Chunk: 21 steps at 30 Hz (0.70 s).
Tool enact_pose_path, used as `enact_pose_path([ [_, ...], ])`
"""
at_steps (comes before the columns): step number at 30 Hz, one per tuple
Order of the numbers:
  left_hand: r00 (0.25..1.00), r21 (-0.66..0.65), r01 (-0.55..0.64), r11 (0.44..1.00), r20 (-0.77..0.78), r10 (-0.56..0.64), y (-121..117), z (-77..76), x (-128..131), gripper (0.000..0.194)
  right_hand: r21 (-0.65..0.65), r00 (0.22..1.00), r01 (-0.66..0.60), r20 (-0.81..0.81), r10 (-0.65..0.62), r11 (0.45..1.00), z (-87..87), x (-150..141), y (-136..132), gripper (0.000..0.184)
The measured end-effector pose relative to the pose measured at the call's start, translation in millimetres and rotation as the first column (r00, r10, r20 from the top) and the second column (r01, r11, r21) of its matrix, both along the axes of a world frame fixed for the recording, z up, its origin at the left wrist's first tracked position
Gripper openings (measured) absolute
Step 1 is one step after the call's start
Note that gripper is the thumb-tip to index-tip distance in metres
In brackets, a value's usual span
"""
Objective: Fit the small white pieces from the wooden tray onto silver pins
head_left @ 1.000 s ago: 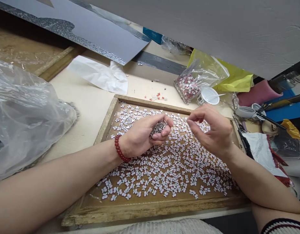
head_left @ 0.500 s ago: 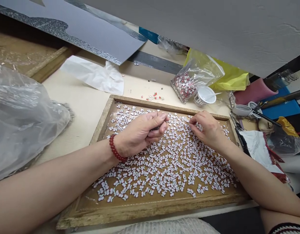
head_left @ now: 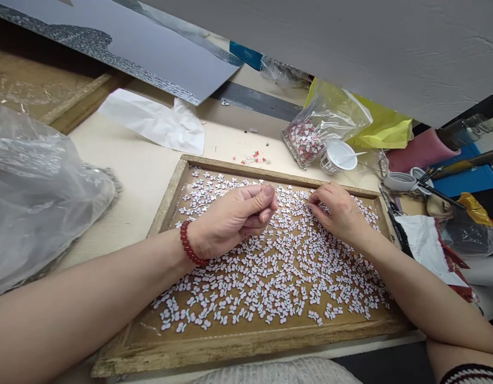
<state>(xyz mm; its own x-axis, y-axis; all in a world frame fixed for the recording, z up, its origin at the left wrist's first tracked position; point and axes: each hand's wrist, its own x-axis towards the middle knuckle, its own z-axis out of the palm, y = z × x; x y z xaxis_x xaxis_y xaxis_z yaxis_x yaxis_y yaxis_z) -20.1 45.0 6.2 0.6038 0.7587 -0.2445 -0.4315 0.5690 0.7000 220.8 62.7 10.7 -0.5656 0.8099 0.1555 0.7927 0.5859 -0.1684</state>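
A shallow wooden-framed tray (head_left: 246, 349) lies in front of me, strewn with many small pale cherry-shaped pieces (head_left: 266, 290). Above its middle, my left hand (head_left: 246, 213) is closed, thumb pressed over curled fingers; what it holds is hidden. A red bead bracelet (head_left: 186, 242) circles that wrist. Farther right, my right hand (head_left: 338, 210) is low over the pieces near the tray's far side, thumb and fingers pinched together. Whatever is between those fingertips is too small to make out.
Beyond the tray stand a clear bag of red and white pieces (head_left: 304, 136) and a white cup (head_left: 338, 157). Tiny red and clear bits (head_left: 256, 157) lie nearby. A plastic-wrapped bundle (head_left: 42, 192) is at left; pens and packets crowd the right.
My left thumb and fingers have closed up, covering the dark gap that showed between them. My right fingertips have shifted slightly left, still pinched.
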Motion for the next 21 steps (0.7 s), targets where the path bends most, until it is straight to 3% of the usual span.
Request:
enact_pose_path([
  [7,0.999,0.006,0.036,0.999,-0.009,-0.036,-0.7,2.5,0.1,0.049,0.011,1.000,-0.001,-0.008,0.002,1.000,-1.9,0.2,0.6,0.009],
  [14,0.994,-0.081,0.103,0.991,0.028,-0.101,-1.0,8.6,-0.3,0.037,0.030,0.999,0.039,-0.006,-0.039,0.999,7.0,1.7,-2.5,0.005],
  [18,0.983,-0.034,0.186,0.982,0.014,-0.185,-1.4,7.9,-1.2,0.023,0.093,0.990,-0.035,-0.134,0.048,0.995,24.2,-13.0,-12.1,0.002],
  [21,0.962,0.031,0.272,0.962,-0.010,-0.271,-3.1,6.5,-1.8,0.018,0.031,0.944,-0.148,-0.295,0.151,0.988,36.2,-31.2,-22.5,0.002],
])
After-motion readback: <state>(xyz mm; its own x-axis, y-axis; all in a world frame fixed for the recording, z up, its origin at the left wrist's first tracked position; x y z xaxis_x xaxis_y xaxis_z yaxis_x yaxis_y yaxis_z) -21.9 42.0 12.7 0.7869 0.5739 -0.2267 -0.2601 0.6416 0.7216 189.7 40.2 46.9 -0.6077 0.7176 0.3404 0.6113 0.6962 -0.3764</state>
